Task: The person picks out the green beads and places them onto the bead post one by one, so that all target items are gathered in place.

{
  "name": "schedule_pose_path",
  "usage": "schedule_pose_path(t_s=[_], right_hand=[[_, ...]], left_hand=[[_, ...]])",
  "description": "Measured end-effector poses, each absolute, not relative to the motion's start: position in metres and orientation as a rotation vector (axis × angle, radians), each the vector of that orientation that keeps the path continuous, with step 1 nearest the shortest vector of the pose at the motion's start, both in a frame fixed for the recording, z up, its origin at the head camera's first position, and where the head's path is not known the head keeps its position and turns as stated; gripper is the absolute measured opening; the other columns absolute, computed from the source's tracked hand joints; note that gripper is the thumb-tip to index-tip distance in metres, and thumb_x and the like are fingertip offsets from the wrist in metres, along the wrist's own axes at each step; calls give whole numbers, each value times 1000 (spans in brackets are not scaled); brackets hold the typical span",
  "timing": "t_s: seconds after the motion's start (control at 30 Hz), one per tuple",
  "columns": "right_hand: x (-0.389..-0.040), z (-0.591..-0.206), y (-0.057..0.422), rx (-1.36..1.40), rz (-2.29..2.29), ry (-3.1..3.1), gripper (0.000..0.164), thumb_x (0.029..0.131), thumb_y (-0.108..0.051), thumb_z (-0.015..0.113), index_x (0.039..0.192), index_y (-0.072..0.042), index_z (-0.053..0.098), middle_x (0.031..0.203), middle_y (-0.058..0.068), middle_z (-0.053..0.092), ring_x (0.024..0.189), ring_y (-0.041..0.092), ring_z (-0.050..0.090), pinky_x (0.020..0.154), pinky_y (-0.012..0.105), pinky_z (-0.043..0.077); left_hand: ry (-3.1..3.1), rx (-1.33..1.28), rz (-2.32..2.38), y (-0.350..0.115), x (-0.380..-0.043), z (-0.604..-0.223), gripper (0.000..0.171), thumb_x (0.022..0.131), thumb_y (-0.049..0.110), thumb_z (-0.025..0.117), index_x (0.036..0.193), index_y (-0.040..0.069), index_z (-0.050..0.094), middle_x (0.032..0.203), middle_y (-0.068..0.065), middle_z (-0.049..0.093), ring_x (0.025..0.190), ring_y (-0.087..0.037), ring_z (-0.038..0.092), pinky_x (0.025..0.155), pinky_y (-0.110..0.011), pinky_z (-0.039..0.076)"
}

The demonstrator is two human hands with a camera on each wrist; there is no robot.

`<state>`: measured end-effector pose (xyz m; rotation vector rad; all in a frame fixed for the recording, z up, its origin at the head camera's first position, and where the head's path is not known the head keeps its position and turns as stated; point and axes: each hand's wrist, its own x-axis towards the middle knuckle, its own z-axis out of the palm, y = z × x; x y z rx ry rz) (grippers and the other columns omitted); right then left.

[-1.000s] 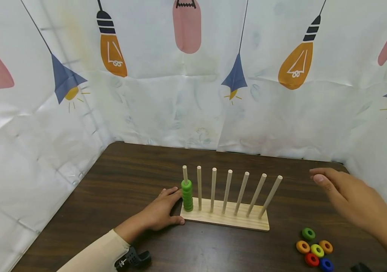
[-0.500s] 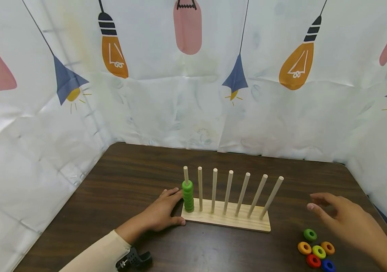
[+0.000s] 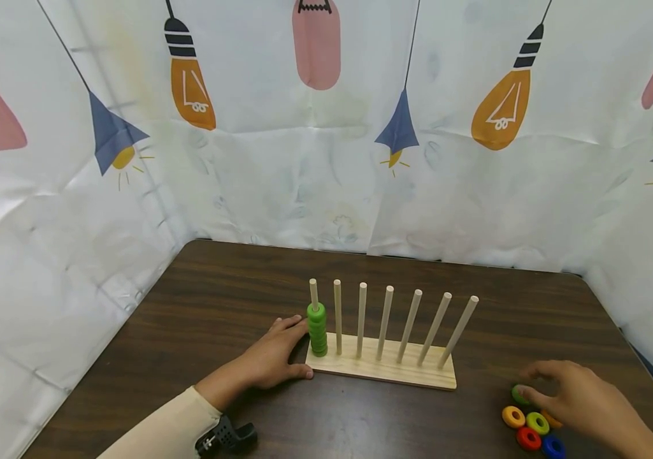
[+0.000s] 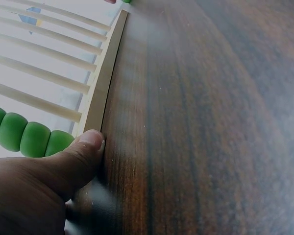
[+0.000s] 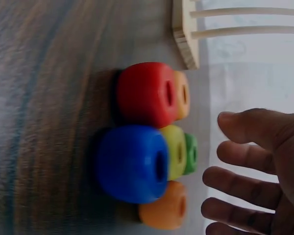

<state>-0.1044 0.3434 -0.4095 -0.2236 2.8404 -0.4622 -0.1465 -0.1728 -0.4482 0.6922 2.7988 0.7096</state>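
Note:
A wooden peg stand point(image 3: 380, 370) with a row of upright pegs stands mid-table. A stack of green beads point(image 3: 317, 331) fills the lower part of its leftmost peg. My left hand point(image 3: 271, 358) holds the stand's left end, thumb point(image 4: 85, 147) against the front edge and fingers toward the back. At the right, my right hand point(image 3: 581, 400) hovers with bent, spread fingers over loose beads, nearest a green bead point(image 3: 516, 396) that it partly hides. Beside that lie a red bead point(image 5: 146, 93), a blue bead point(image 5: 132, 164), a yellow-green bead point(image 3: 538, 423) and two orange beads point(image 3: 513, 417).
The dark wooden table point(image 3: 234, 274) has a patterned white sheet point(image 3: 280, 178) hanging behind it and at its sides. A black strap with a device point(image 3: 225, 437) is around the left wrist.
My right hand has come down and toward me, from beyond the loose beads to just over them. The left hand and the stand have stayed in place.

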Motion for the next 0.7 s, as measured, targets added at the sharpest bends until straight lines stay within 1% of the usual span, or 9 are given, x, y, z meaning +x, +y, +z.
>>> schedule_pose_path(t_s=[0.07, 0.13, 0.2, 0.37, 0.47, 0.63, 0.7], right_hand=[[-104, -413, 344, -221, -456, 2828, 27, 88, -46, 79, 102, -24, 76, 108, 9, 73, 93, 34, 69, 64, 51, 57], [-104, -416, 344, -231, -459, 2821, 22, 87, -41, 81, 100, -24, 77, 106, 7, 73, 92, 32, 69, 65, 51, 57], [-104, -417, 344, -232, -462, 2820, 20, 87, -39, 82, 100, -23, 77, 106, 6, 73, 92, 31, 69, 66, 51, 58], [-104, -419, 344, -232, -469, 2826, 21, 87, -38, 82, 100, -22, 77, 105, 6, 74, 91, 31, 70, 67, 52, 58], [-104, -421, 345, -219, -478, 2828, 24, 87, -41, 82, 101, -23, 76, 103, 4, 73, 90, 29, 69, 66, 51, 58], [-105, -426, 347, -207, -496, 2850, 28, 85, -46, 82, 102, -25, 74, 95, -3, 71, 84, 19, 64, 61, 42, 54], [-105, -428, 347, -216, -482, 2868, 29, 85, -44, 83, 103, -24, 73, 94, -5, 70, 82, 16, 61, 60, 39, 52]], left_hand=[[2798, 695, 718, -173, -146, -448, 89, 85, 40, 84, 156, 8, 42, 156, -16, 44, 150, -40, 27, 121, -61, 18], [2800, 700, 723, -173, -146, -447, 89, 85, 40, 85, 156, 7, 42, 156, -17, 44, 149, -40, 28, 121, -62, 18], [2800, 703, 726, -173, -146, -447, 89, 85, 39, 85, 156, 7, 42, 156, -17, 44, 149, -41, 28, 121, -62, 18], [2798, 698, 722, -172, -145, -446, 89, 86, 40, 84, 157, 8, 42, 156, -17, 44, 149, -40, 28, 121, -62, 18], [2797, 695, 724, -173, -145, -446, 89, 86, 40, 84, 157, 8, 42, 156, -16, 45, 149, -40, 28, 121, -62, 18], [2794, 688, 725, -173, -145, -446, 88, 86, 40, 84, 156, 8, 42, 156, -16, 45, 150, -39, 28, 121, -61, 17], [2794, 686, 722, -172, -145, -446, 88, 86, 40, 84, 156, 8, 42, 156, -16, 45, 150, -39, 27, 121, -61, 17]])
